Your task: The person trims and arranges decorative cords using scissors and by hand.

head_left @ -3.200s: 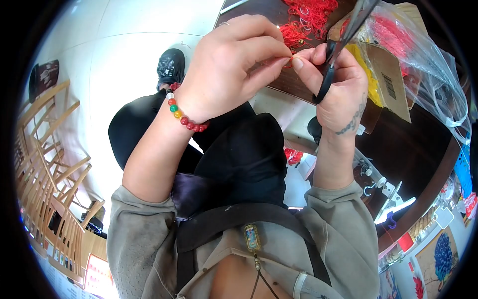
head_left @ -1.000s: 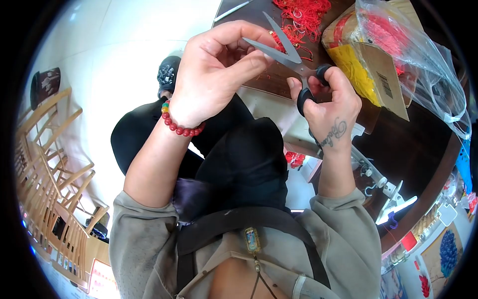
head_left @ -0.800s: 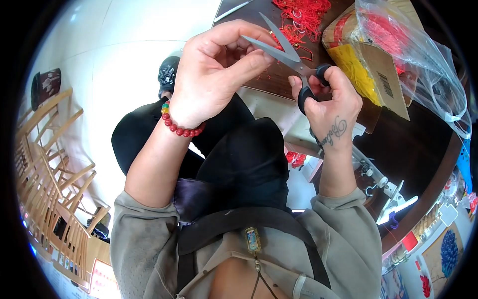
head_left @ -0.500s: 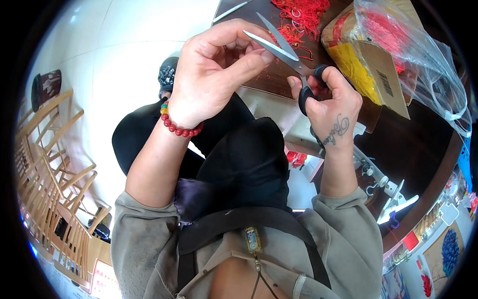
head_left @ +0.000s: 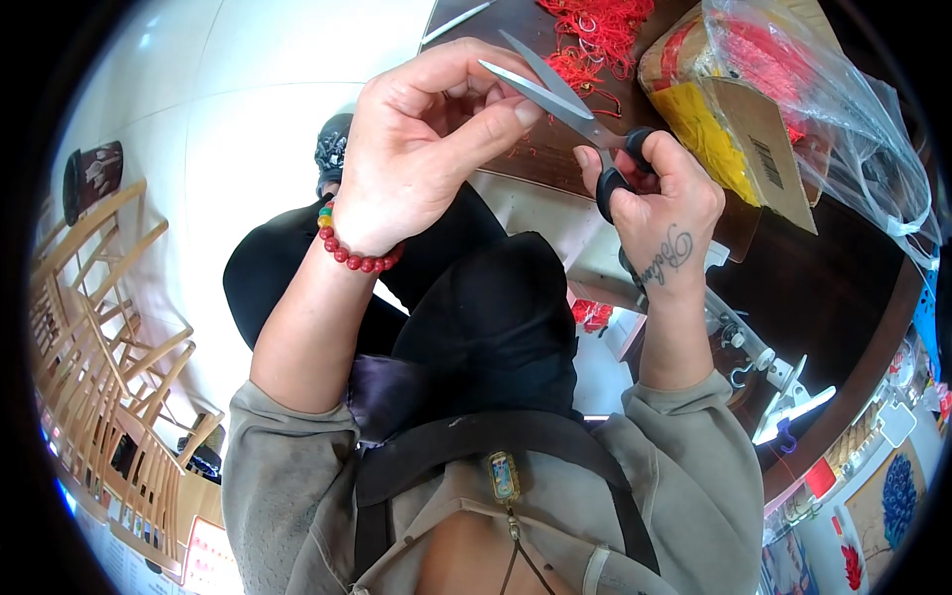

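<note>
My right hand (head_left: 666,203) grips black-handled scissors (head_left: 557,103), thumb and fingers in the loops. The blades stand partly apart and point up and left. Just left of them, my left hand (head_left: 416,149) is closed in a pinch, its thumb and fingertips close to the lower blade. Whatever lies in that pinch is too small or hidden to make out. Beyond the blades, a pile of red knotted cords (head_left: 605,35) lies on the dark brown table (head_left: 550,159).
An open cardboard box (head_left: 764,149) with yellow tape and a clear plastic bag (head_left: 863,129) stands at the right of the table. A white pen-like stick (head_left: 458,20) lies at the table's left edge. Wooden chairs (head_left: 109,387) stand at far left.
The scissor blades have come slightly closer together, and their tips have shifted a little left. My left hand has stayed almost in place.
</note>
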The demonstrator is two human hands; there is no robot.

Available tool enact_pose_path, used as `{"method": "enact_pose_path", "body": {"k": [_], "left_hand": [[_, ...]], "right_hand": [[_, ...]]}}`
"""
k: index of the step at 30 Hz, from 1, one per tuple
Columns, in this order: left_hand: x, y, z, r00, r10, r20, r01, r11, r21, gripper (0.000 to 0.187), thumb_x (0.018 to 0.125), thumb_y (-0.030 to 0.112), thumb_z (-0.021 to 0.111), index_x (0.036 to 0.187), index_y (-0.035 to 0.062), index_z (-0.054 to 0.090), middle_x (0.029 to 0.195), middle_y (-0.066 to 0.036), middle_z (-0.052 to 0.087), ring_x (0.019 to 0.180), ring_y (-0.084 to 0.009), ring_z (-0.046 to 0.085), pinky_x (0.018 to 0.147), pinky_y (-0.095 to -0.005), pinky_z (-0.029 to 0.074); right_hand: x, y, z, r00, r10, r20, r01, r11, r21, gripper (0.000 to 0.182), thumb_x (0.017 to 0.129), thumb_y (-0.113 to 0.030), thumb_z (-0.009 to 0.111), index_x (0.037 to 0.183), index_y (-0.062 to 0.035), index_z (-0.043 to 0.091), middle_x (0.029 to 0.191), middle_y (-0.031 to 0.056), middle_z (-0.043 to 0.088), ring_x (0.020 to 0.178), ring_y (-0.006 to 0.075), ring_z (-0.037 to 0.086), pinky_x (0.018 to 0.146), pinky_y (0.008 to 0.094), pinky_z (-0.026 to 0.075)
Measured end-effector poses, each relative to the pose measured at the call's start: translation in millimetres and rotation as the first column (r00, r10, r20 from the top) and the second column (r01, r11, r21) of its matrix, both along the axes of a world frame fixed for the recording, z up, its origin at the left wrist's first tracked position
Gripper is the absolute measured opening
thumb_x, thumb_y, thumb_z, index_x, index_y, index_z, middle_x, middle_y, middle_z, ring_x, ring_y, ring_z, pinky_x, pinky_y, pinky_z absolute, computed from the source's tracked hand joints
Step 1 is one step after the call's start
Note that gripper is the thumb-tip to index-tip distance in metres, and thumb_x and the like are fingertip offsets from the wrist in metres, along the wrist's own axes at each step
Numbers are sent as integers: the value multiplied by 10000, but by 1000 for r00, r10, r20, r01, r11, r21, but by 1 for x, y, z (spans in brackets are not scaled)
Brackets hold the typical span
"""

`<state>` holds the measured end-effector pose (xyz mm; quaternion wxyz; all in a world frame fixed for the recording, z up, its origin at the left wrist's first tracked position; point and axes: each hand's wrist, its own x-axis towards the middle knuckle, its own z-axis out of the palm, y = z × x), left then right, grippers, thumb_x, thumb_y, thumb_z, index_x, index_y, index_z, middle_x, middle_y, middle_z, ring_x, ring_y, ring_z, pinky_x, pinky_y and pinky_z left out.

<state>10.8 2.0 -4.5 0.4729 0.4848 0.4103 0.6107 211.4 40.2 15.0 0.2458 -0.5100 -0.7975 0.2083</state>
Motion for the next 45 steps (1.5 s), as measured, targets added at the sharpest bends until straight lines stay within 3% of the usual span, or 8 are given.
{"method": "enact_pose_path", "body": {"k": [3, 6, 9, 12, 24, 27, 35, 45], "left_hand": [[-1, -1, 0, 999, -22, 29, 24, 998, -50, 114, 879, 36, 628, 991, 13, 637, 815, 17, 611, 741, -21, 542, 661, -166, 440], [3, -2, 7, 993, -13, 121, 33, 985, -168, 117, 892, 66, 623, 992, 5, 630, 842, 9, 627, 770, -26, 555, 686, -170, 449], [1, -1, 4, 997, -23, 77, 38, 980, -195, 137, 900, 88, 618, 1005, 1, 624, 866, -2, 639, 796, -32, 564, 714, -175, 455], [0, -3, 10, 991, -76, 114, 103, 959, -264, 121, 905, 22, 562, 1017, 1, 603, 973, -20, 622, 892, -69, 572, 812, -211, 449], [-1, -4, 5, 987, -133, -89, 117, 979, -166, 98, 882, -4, 596, 980, -14, 601, 954, -28, 598, 866, -80, 564, 776, -205, 455], [3, -4, 9, 993, -77, -94, 62, 987, -149, 112, 857, -12, 619, 968, -22, 610, 943, -38, 607, 843, -85, 561, 756, -204, 449], [2, -5, 16, 889, 125, -441, -76, 989, 126, 104, 776, -30, 673, 879, -22, 672, 850, -67, 623, 735, -111, 560, 666, -216, 446], [-6, -1, 12, 783, 154, -602, 23, 961, 275, 109, 782, -45, 644, 885, -11, 638, 851, -81, 607, 717, -159, 579, 640, -227, 456]], "right_hand": [[0, 0, 3, 999, 2, 54, 0, 1000, -24, 265, 632, -121, 832, 745, -38, 606, 645, 39, 608, 555, 141, 581, 527, 270, 471], [-5, -1, 7, 985, -88, -147, 29, 932, -361, 253, 675, -76, 819, 762, -26, 586, 696, 31, 635, 626, 100, 595, 590, 262, 492], [-11, -1, 8, 783, -251, -569, -136, 824, -550, 228, 740, 0, 757, 827, -11, 546, 840, 71, 664, 777, 103, 616, 723, 262, 508], [-22, 1, 6, 517, -239, -821, -295, 851, -434, 228, 775, 54, 696, 883, -6, 504, 965, 130, 655, 893, 146, 622, 837, 274, 492], [-30, 3, 2, 470, -205, -858, -369, 838, -402, 195, 781, 83, 670, 863, -15, 523, 893, 95, 640, 828, 120, 606, 778, 241, 499], [-30, 3, 3, 463, -227, -857, -361, 835, -416, 196, 778, 81, 672, 867, -17, 528, 886, 87, 640, 824, 113, 603, 768, 235, 498], [-32, 1, 4, 468, -225, -855, -355, 838, -415, 202, 771, 79, 678, 867, -18, 529, 880, 81, 638, 812, 102, 597, 749, 227, 498], [-30, 7, 13, 624, -215, -751, -354, 779, -517, 194, 767, 66, 680, 847, -14, 523, 858, 72, 630, 786, 99, 597, 723, 220, 503]]}}
